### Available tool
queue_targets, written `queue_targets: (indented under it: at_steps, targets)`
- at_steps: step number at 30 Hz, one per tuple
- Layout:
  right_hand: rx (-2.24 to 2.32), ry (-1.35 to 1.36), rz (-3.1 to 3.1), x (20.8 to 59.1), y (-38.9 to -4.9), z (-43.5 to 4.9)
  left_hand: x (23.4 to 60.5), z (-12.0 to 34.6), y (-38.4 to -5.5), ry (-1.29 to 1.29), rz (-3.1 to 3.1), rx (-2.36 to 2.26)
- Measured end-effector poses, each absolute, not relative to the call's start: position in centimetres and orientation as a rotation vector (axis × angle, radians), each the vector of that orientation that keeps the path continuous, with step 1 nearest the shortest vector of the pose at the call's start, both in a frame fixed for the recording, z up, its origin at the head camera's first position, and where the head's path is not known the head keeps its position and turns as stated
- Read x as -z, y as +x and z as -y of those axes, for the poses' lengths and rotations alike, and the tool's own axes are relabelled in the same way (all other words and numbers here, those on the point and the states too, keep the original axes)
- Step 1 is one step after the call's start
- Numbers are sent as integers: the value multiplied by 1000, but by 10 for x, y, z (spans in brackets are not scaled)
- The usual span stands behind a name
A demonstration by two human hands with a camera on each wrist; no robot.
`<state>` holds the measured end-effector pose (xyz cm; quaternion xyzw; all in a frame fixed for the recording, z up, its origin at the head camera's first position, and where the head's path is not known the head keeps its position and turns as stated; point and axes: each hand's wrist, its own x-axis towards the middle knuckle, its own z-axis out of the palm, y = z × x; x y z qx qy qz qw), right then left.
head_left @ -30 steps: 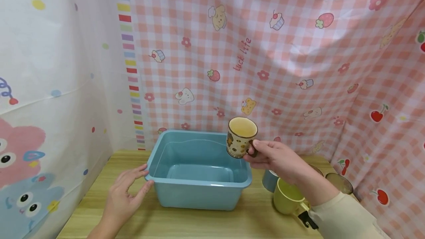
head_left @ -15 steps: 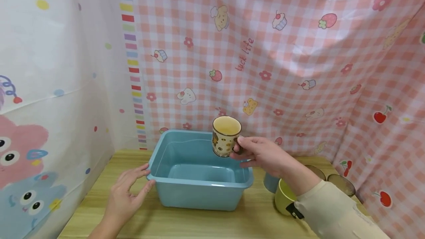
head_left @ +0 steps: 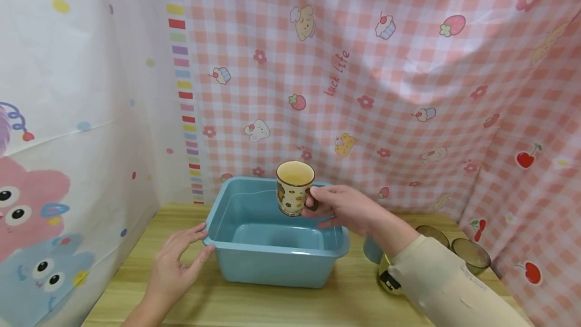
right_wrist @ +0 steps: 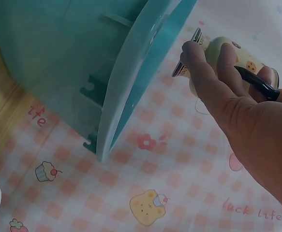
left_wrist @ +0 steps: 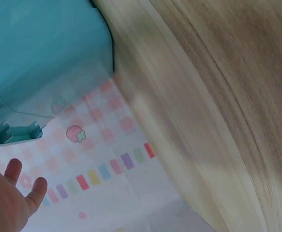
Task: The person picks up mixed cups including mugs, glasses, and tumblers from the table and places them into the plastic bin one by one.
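Observation:
My right hand grips the dark handle of a cream mug with a brown rim and printed figures. Upright, the mug hangs above the inside of a blue plastic basin. In the right wrist view, fingers curl round the black handle, with the mug partly behind them. My left hand touches the basin's left rim with its fingertips, thumb spread apart. The left wrist view shows fingers of that hand near the basin's edge.
Right of the basin, partly behind my right arm, stand a blue cup, a yellow-green mug and two dark see-through glass vessels. All are on a wooden table. A pink checked cloth hangs behind, a white cloth at left.
My right hand has carried the mug leftward, from the basin's right rim to over its middle. The left hand has stayed at the left rim.

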<state>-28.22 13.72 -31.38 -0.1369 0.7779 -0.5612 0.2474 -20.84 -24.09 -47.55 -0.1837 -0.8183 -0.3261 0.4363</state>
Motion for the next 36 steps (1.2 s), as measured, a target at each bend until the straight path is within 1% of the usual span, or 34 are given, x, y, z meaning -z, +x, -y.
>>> queue_targets:
  at_steps: [12, 20, 28, 36]
  targets:
    - [1438, -407, -2092, 322, -294, -111, 477, 244, -209, -436, 2069, 821]
    - [1407, -357, -2092, 332, -298, -94, 478, 245, -208, -427, 2077, 828]
    - [1341, -313, -2150, 342, -306, -86, 479, 244, -208, -417, 2070, 831]
    - [1262, -330, -2175, 351, -309, -80, 476, 243, -206, -418, 2077, 847]
